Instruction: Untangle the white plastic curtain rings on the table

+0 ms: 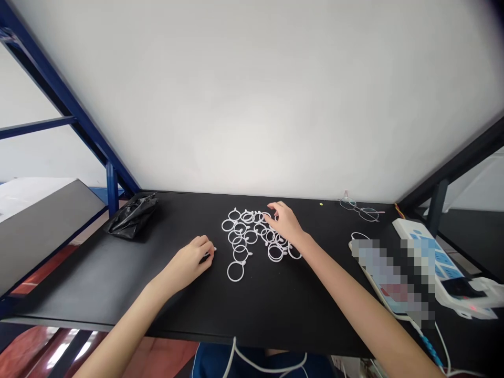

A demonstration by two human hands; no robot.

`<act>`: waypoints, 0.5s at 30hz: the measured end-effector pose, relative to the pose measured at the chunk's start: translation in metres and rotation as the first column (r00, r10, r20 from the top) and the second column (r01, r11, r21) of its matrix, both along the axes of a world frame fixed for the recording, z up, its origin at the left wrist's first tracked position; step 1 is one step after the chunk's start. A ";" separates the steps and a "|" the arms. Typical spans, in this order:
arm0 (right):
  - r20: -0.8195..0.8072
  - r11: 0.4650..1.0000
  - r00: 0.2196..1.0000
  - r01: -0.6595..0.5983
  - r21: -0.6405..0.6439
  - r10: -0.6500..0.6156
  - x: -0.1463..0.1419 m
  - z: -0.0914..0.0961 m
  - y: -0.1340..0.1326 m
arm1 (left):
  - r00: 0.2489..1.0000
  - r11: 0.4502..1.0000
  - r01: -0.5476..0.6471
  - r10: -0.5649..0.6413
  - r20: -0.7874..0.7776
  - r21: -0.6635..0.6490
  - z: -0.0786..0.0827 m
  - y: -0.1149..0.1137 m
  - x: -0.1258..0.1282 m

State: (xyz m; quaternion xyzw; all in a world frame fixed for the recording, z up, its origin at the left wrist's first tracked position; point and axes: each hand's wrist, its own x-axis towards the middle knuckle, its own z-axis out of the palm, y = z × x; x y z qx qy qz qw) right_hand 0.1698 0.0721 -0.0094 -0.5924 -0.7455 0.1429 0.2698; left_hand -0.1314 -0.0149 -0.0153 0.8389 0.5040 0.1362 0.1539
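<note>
Several white plastic rings (252,236) lie in a loose cluster on the black table (197,304), one ring (235,272) a little apart at the front. My right hand (285,223) rests over the right side of the cluster, fingers spread and touching the rings. My left hand (192,260) lies curled on the table left of the cluster, with a small white piece (211,251) pinched at its fingertips.
A crumpled black plastic bag (133,217) lies at the back left. Eyeglasses (362,210) sit at the back right by the white wall. White devices (441,268) with cables occupy the right side. Blue metal frame bars (111,189) stand at the left.
</note>
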 end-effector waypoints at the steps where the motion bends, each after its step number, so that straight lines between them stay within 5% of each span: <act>1: 0.083 0.998 0.996 0.025 -0.060 -0.020 -0.004 0.000 0.008 | 1.000 1.000 -0.007 0.007 0.002 -0.009 0.000 0.002 0.000; 6: 0.196 0.964 0.981 0.046 -0.263 0.007 -0.006 0.003 0.033 | 0.998 0.993 0.033 -0.028 0.048 -0.111 0.009 0.033 0.001; 9: 0.214 0.936 0.977 0.071 -0.345 0.004 0.000 0.008 0.037 | 0.940 0.970 0.054 0.031 0.339 -0.239 0.015 0.065 0.011; 12: 0.210 0.920 0.978 0.092 -0.381 -0.011 0.004 0.014 0.037 | 0.627 0.921 -0.002 0.304 0.717 -0.389 0.016 0.095 0.036; 15: 0.151 0.907 0.988 0.079 -0.413 -0.017 0.009 0.018 0.038 | 0.363 0.899 -0.040 0.420 0.831 -0.437 0.009 0.106 0.068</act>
